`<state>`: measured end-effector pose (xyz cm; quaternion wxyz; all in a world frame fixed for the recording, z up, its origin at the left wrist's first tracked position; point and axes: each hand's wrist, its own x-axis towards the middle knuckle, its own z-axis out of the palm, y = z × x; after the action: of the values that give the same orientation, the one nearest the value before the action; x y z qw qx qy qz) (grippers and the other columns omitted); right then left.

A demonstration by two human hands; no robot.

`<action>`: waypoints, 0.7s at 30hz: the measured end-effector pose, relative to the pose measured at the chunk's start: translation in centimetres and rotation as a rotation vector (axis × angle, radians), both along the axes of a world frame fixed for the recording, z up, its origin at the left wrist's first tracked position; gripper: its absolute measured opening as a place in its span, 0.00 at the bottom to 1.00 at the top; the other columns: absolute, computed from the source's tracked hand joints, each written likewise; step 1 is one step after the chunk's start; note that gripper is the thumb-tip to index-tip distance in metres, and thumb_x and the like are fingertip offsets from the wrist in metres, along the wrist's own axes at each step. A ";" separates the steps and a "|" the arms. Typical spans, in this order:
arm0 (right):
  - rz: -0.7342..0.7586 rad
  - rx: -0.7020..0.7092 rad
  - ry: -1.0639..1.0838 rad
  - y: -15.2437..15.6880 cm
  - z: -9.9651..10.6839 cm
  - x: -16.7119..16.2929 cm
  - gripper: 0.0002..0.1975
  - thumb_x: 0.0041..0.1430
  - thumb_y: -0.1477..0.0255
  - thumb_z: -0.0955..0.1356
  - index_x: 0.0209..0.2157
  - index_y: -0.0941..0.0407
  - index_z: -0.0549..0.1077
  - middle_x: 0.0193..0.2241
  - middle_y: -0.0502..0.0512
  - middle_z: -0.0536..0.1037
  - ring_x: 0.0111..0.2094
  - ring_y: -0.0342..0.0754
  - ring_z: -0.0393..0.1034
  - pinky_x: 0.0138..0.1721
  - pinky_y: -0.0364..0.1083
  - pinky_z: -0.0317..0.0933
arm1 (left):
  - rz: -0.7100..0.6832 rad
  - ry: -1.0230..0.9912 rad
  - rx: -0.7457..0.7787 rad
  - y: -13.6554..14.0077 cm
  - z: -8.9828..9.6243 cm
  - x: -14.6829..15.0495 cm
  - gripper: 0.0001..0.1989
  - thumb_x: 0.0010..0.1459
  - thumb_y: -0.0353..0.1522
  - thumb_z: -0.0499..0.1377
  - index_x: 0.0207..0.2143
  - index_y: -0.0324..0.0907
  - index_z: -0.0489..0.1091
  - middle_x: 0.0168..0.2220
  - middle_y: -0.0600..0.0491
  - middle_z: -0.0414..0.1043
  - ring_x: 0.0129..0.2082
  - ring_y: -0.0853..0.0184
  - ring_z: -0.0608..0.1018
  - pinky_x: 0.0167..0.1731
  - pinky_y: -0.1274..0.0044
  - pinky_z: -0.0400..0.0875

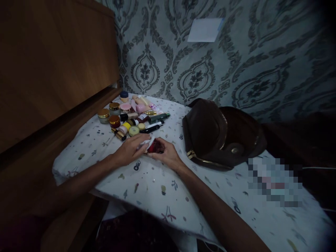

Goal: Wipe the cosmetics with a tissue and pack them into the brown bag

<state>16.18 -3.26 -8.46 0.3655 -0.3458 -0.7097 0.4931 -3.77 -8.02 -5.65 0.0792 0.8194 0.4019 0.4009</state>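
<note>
My right hand is closed around a small dark red, shiny container, perhaps a jar or bottle; the fingers cover much of it. Against its left side my left hand presses a crumpled white wipe, fingers bent over it. Both hands meet low above the patterned white cloth. Just beyond them lie a black tube, a pale green round jar and a gold-and-black tube. Farther back, gold-lidded jars stand among several other cosmetics.
An open brown bag with a gold zip slumps to the right of my hands. A blurred-out item lies at the right. Wooden furniture rises at the left, and patterned wallpaper with a white card is behind.
</note>
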 end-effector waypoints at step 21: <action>0.019 -0.095 0.228 -0.6 1.0 -0.2 0.38 0.34 0.58 0.81 0.49 0.55 0.73 0.47 0.59 0.79 0.49 0.58 0.75 0.55 0.58 0.68 | 0.164 -0.797 -0.912 2.8 1.8 1.8 0.14 0.57 0.40 0.58 0.24 0.40 0.67 0.19 0.57 0.67 0.18 0.71 0.71 0.16 0.80 0.66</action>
<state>15.98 -3.90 -7.43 0.4223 -0.2975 -0.6427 0.5658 -1.97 -5.21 -3.86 0.5353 0.4561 0.5343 0.4690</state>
